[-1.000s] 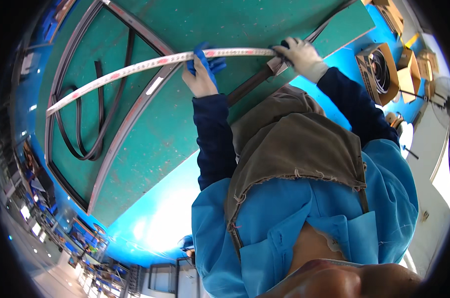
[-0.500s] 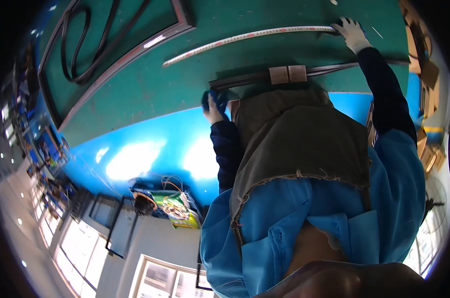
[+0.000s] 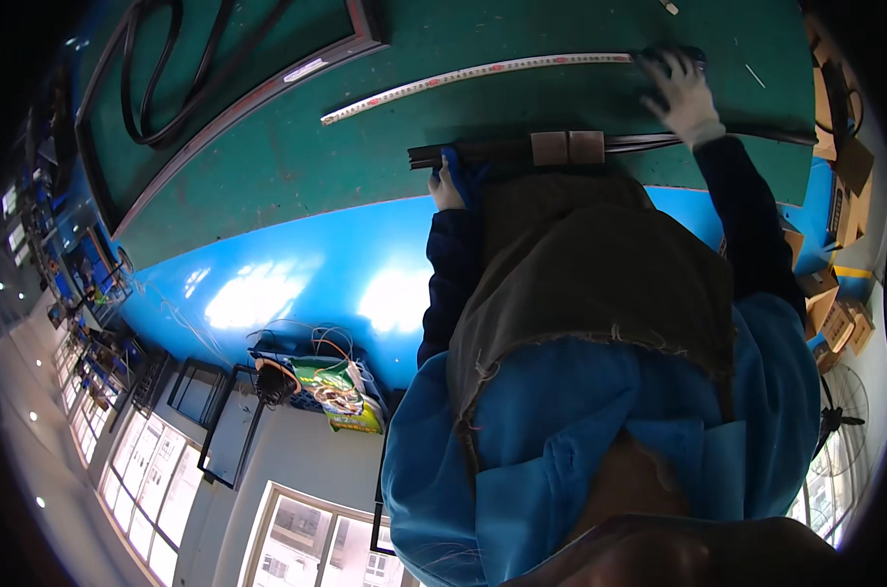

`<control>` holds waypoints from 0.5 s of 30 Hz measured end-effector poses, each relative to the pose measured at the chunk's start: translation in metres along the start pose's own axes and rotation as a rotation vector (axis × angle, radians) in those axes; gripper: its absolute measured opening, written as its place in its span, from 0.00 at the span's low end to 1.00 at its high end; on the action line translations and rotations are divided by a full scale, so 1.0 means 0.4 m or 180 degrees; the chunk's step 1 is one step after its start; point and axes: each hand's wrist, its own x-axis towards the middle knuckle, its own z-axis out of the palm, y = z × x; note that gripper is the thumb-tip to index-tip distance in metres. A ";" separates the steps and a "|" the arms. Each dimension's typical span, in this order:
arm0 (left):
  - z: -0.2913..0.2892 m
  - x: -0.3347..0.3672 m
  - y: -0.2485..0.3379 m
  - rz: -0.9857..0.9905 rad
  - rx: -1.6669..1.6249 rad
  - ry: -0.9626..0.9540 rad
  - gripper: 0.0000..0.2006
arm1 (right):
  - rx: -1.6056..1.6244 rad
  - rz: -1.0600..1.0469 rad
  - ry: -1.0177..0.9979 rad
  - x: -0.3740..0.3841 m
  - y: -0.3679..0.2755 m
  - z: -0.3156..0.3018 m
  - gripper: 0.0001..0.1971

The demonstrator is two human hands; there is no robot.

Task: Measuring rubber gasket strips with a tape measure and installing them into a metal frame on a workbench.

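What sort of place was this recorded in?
Likely a workshop or factory: a broad green workbench carries a white, red-marked measuring tape and a brown-wrapped bundle of long black strips.

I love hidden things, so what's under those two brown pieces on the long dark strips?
Dark strips stick out on both sides of the brown pieces, so they probably run on beneath. The part right underneath is covered, so I can't see it.

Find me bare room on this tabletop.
Bare tabletop shows between the frame, tape measure and strip bundle, and beyond the tape, right of the frame. Crowded: the bundle's left end, at the left hand; the tape's right end, by the right hand; inside the frame, around the looped strip.
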 end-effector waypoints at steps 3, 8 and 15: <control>0.035 -0.001 0.087 -0.0688 -0.1407 0.0404 0.25 | 0.0729 -0.0721 -0.0722 -0.041 -0.199 -0.017 0.35; 0.036 0.008 0.145 -0.0665 -0.1430 0.0616 0.21 | 0.0839 -0.0785 -0.0717 -0.047 -0.263 0.092 0.35; -0.095 0.091 0.145 -0.0109 -0.1232 0.1663 0.13 | 0.0442 -0.0768 -0.0260 -0.058 -0.277 0.098 0.26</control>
